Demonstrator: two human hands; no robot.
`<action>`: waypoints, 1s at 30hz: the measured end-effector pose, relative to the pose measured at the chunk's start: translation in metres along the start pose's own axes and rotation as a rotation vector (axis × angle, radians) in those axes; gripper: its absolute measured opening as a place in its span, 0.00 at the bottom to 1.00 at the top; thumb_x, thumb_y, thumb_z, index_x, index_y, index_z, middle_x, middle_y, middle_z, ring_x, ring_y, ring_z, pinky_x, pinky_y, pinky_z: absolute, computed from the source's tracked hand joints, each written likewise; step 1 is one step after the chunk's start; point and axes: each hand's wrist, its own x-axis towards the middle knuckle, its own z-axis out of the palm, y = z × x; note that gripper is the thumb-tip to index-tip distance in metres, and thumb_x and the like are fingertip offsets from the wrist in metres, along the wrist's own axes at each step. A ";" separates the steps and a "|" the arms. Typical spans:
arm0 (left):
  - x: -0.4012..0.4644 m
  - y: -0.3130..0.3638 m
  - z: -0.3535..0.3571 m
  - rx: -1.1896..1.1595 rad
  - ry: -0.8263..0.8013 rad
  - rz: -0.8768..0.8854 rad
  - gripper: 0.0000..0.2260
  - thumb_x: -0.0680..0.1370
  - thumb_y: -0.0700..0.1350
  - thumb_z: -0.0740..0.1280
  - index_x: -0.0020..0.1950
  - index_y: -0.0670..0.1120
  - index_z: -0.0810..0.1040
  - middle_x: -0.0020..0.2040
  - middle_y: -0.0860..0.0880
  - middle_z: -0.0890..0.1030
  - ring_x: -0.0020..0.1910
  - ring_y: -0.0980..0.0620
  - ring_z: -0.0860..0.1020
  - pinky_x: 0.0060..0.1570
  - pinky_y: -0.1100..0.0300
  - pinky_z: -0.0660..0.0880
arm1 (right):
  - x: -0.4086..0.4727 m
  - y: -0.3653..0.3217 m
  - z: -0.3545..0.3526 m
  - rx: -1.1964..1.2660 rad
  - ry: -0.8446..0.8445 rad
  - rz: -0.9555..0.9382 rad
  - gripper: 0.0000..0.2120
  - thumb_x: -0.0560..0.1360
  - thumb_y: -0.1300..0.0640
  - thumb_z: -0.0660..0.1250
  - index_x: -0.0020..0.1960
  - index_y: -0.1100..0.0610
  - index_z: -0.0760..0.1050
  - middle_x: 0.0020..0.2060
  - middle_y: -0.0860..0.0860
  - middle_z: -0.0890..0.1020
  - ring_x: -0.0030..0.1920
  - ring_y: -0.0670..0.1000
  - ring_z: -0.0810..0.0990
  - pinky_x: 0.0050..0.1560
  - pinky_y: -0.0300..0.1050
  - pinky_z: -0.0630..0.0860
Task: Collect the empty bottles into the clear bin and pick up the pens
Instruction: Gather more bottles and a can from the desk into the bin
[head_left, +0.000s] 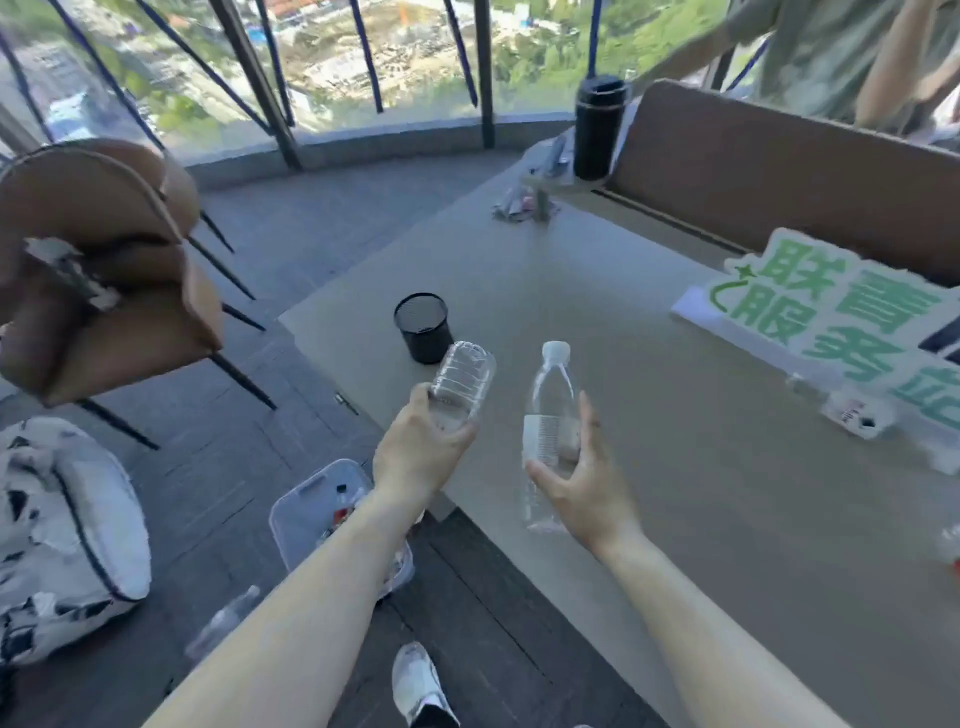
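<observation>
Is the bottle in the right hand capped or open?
Capped. The clear bottle in the right hand is held upright, and a white cap sits on its neck.

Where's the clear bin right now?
The clear bin sits on the floor at lower centre-left of the head view, beside the table corner, partly hidden under the left hand's forearm.

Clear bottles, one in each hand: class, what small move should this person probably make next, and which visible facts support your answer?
Probably swing the left hand down and left to drop its bottle into the clear bin. Both hands already grip clear bottles above the table edge; the bin stands on the floor, lower left, under the left forearm. The right hand and its capped bottle can follow.
</observation>
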 end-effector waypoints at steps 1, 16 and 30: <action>-0.003 -0.027 -0.015 -0.010 0.014 -0.054 0.23 0.70 0.63 0.64 0.60 0.54 0.67 0.50 0.50 0.80 0.45 0.45 0.77 0.42 0.53 0.73 | -0.002 -0.013 0.021 -0.032 -0.057 -0.040 0.47 0.70 0.43 0.71 0.73 0.28 0.39 0.63 0.48 0.78 0.61 0.51 0.77 0.58 0.56 0.76; 0.028 -0.375 -0.083 -0.365 -0.026 -0.751 0.33 0.74 0.61 0.67 0.71 0.45 0.62 0.61 0.41 0.77 0.53 0.42 0.76 0.48 0.53 0.70 | 0.006 -0.055 0.335 -0.516 -0.498 -0.057 0.43 0.74 0.38 0.64 0.76 0.35 0.36 0.64 0.46 0.72 0.53 0.47 0.78 0.44 0.46 0.78; 0.123 -0.552 0.028 -0.380 -0.147 -1.018 0.32 0.76 0.55 0.66 0.75 0.43 0.60 0.70 0.40 0.69 0.66 0.40 0.71 0.58 0.50 0.69 | 0.076 0.055 0.498 -0.764 -0.647 0.200 0.44 0.76 0.41 0.64 0.77 0.38 0.35 0.70 0.50 0.69 0.59 0.52 0.77 0.46 0.48 0.74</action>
